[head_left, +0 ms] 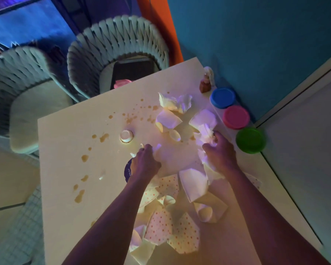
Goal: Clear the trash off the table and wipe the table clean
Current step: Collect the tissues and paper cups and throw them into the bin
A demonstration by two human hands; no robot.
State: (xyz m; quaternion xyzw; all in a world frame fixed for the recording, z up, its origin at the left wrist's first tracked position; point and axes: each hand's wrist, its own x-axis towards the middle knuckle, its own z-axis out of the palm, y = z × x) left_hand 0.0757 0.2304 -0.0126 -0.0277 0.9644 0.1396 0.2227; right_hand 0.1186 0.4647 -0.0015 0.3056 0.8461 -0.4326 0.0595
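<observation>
White table (69, 188), three lidded tubs (236, 117), left hand (145, 161) and right hand (221, 152) gripping crumpled tissues (206, 134).

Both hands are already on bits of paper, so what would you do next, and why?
Probably lift out what each hand grips: the right hand holds a crumpled tissue, the left hand pinches a paper scrap. Brown spills still dot the table, and wiping only works once the litter is gone.

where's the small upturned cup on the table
In the head view, the small upturned cup stands left of centre on the table, among brown spill drops, just beyond the left hand.
</observation>
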